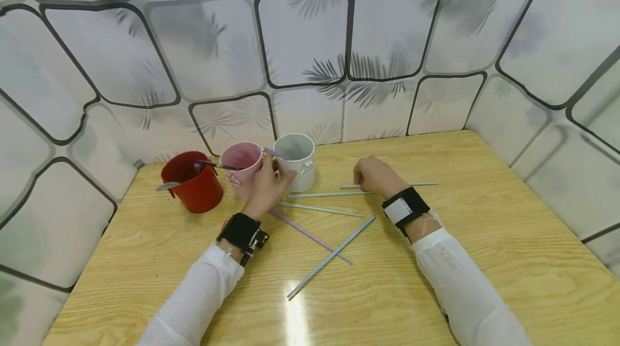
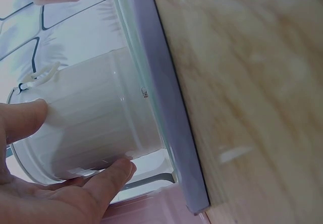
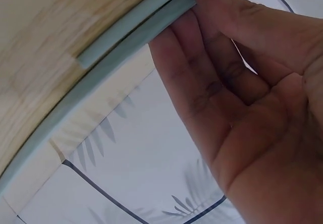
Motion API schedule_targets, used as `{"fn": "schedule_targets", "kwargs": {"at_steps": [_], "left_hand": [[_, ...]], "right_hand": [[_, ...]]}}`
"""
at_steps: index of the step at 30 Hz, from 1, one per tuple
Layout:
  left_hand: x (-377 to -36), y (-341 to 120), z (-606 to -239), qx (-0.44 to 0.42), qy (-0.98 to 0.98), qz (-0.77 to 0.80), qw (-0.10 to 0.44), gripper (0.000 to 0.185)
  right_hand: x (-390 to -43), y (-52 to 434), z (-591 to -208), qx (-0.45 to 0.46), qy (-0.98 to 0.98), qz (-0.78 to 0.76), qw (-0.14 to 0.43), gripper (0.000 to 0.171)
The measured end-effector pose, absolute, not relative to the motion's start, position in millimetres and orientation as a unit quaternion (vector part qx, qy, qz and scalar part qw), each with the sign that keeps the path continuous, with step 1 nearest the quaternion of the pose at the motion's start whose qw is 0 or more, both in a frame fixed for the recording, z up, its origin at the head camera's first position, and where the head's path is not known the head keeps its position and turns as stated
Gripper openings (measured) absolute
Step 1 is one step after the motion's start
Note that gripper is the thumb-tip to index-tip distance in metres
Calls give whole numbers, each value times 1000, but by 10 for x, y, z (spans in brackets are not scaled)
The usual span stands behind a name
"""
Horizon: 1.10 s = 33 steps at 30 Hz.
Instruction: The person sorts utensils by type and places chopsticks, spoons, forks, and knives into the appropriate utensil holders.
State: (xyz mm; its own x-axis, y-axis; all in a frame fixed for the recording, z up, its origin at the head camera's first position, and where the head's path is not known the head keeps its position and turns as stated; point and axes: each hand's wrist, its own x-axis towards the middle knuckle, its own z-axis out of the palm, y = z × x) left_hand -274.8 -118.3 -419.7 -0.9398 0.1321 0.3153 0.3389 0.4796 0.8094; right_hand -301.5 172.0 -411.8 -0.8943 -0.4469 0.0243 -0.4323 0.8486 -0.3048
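My left hand [image 1: 267, 185] is between the pink bucket [image 1: 246, 179] and the white bucket [image 1: 304, 174]. It holds the white bucket, thumb on its near wall and a finger along the side facing the pink one, as the left wrist view shows. Farther right, my right hand [image 1: 380, 176] pinches a pale green stick [image 1: 423, 183] at the table surface. Another pale green stick [image 1: 324, 195] runs nearly parallel to it. In the right wrist view, the thumb hides part of the pinched stick [image 3: 166, 19].
A red bucket [image 1: 201, 192] stands at the left with a brush [image 1: 213, 164] and a grey spoon-like piece [image 1: 167, 186] across its rim. Nearer me lie another pale stick [image 1: 324, 209], a purple stick [image 1: 305, 232] and a thicker blue-grey stick [image 1: 329, 259], the last two crossing. A patterned curtain [image 1: 305, 34] borders the wooden table.
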Motion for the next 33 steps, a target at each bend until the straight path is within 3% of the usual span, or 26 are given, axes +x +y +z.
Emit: {"fn": "schedule_targets", "kwargs": {"at_steps": [21,33], "left_hand": [[-2741,-1181,-4181,-136,-855,-490,102,62],[-2738,-1180,-4195,-141,-854,-489,109,62]], "right_hand": [[-2916,1662,-3802,-244,949,-197,-14,14],[-2676,1515,-3431,-278,920,-245,-130,11]]}}
